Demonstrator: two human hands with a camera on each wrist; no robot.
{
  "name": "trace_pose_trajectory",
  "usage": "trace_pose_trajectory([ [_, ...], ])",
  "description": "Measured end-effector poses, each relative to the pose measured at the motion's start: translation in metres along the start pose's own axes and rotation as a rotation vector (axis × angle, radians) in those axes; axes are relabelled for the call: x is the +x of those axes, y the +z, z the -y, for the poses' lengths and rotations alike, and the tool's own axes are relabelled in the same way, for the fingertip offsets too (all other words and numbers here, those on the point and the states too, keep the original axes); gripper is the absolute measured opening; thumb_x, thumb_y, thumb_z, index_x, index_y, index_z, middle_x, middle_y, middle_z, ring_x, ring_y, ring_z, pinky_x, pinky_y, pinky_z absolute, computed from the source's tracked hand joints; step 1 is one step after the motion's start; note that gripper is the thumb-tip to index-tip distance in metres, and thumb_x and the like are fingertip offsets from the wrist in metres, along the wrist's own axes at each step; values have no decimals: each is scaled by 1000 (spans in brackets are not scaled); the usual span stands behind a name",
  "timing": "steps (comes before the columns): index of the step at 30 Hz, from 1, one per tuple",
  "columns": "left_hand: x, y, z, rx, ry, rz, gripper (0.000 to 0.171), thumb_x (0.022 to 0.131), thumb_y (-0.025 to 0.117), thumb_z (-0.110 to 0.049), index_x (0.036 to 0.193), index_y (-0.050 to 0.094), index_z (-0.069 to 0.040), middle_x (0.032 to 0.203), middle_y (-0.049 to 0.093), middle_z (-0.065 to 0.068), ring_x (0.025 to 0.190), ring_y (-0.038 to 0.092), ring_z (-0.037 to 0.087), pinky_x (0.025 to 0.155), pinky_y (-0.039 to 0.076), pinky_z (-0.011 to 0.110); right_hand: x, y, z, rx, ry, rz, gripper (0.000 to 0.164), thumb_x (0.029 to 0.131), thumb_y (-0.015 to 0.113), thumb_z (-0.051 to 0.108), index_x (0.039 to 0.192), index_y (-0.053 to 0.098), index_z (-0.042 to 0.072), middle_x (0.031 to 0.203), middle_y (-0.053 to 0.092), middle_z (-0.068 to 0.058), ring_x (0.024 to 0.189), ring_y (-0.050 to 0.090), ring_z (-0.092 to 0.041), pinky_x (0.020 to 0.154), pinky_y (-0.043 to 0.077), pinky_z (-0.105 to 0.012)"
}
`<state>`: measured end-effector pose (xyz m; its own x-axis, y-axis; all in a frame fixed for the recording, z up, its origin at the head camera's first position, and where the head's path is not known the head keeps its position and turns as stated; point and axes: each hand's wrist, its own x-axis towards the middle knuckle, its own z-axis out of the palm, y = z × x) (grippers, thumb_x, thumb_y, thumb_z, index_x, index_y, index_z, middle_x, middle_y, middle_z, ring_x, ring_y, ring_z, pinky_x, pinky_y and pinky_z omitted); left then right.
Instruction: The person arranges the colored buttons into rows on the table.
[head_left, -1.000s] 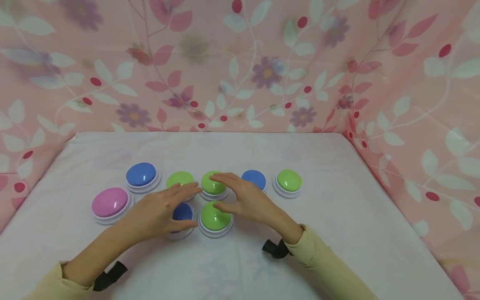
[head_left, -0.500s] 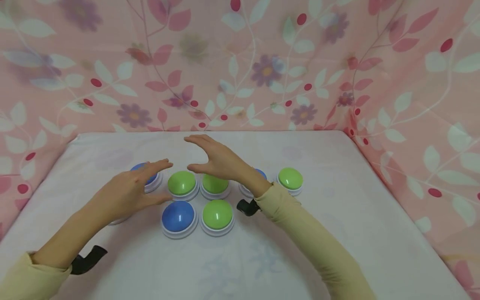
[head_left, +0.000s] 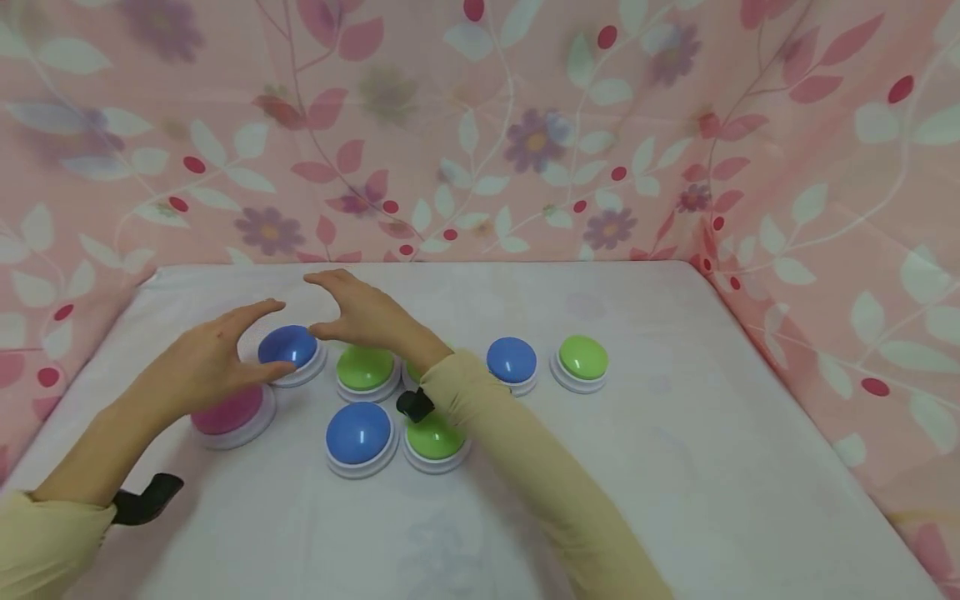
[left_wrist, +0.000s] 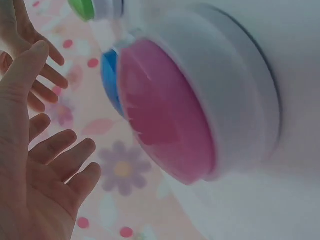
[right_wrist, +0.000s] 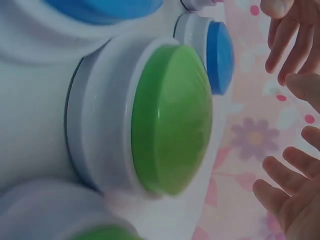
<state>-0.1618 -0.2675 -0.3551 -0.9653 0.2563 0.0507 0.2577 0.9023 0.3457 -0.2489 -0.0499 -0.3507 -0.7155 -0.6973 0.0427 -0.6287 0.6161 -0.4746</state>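
Note:
In the head view my left hand [head_left: 198, 367] hovers above a pink dome push button [head_left: 228, 412], covering part of it, with fingers loosely spread. My right hand [head_left: 367, 312] is over the far side of a green button [head_left: 365, 368], its fingers pointing left and holding nothing. Between the two hands lies a blue button [head_left: 288, 346] on a white round base, overlapped by the left thumb in this view. The left wrist view shows the pink button [left_wrist: 165, 110] large, apart from the left fingers [left_wrist: 65, 150]. A green button [right_wrist: 172, 120] fills the middle of the right wrist view.
Another blue button [head_left: 358, 433] and a green one [head_left: 435, 437] stand in the front row. Farther right are a blue button [head_left: 512, 360] and a green button [head_left: 583, 358]. One more green button hides behind the right wrist. Floral cloth [head_left: 465, 125] walls the white table [head_left: 712, 433].
Both hands have moved left, from above the middle buttons to around the back-left blue one. The right hand also reached farther back. The buttons stay in place.

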Motion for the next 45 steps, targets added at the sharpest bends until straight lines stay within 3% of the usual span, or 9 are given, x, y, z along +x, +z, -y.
trace_pose_trajectory([
  [4, 7, 2, 17, -20, -40, 42, 105, 76, 78, -58, 154, 28, -9, 148, 38, 33, 124, 44, 60, 91, 38, 74, 10, 12, 9, -45, 33, 63, 78, 92, 69, 42, 156, 29, 23, 158, 31, 2, 139, 40, -9, 110, 39, -26],
  [9, 13, 9, 31, -67, -29, 81, 111, 75, 78, -60, 155, 24, -5, 143, 40, 38, 124, 43, 59, 91, 39, 74, 19, 25, 17, -86, 109, 166, 86, 91, 68, 46, 159, 20, 24, 160, 27, 3, 141, 37, -10, 112, 36, -26],
  [17, 16, 20, 35, -83, -1, 149, 109, 76, 77, -60, 153, 28, -1, 137, 47, 40, 121, 48, 59, 94, 40, 73, 28, 36, 28, -106, 196, 281, 89, 92, 67, 41, 160, 14, 18, 160, 30, 2, 143, 34, -7, 115, 30, -22],
  [21, 16, 26, 36, -95, 13, 164, 99, 80, 78, -51, 150, 32, 1, 135, 49, 39, 119, 52, 56, 93, 43, 69, 30, 40, 32, -78, 239, 349, 91, 91, 68, 37, 160, 11, 16, 157, 36, 3, 140, 37, -5, 113, 28, -18],
  [25, 16, 31, 38, -105, 39, 143, 93, 81, 80, -44, 148, 35, 4, 134, 51, 37, 116, 55, 53, 94, 44, 68, 31, 43, 34, -89, 261, 369, 89, 91, 68, 35, 159, 14, 16, 153, 41, 5, 135, 42, -4, 110, 32, -18],
  [32, 18, 32, 38, -95, 37, 155, 94, 81, 80, -44, 148, 34, 5, 133, 51, 38, 116, 55, 54, 92, 45, 67, 32, 45, 34, -122, 250, 372, 84, 92, 69, 35, 158, 20, 17, 150, 44, 5, 132, 45, -6, 109, 35, -20],
  [45, 15, 27, 33, -100, 15, 164, 94, 82, 78, -45, 150, 34, 2, 137, 48, 37, 117, 53, 54, 90, 48, 66, 31, 40, 31, -98, 247, 410, 83, 94, 66, 35, 159, 17, 20, 155, 39, 9, 138, 39, -4, 113, 30, -20],
])
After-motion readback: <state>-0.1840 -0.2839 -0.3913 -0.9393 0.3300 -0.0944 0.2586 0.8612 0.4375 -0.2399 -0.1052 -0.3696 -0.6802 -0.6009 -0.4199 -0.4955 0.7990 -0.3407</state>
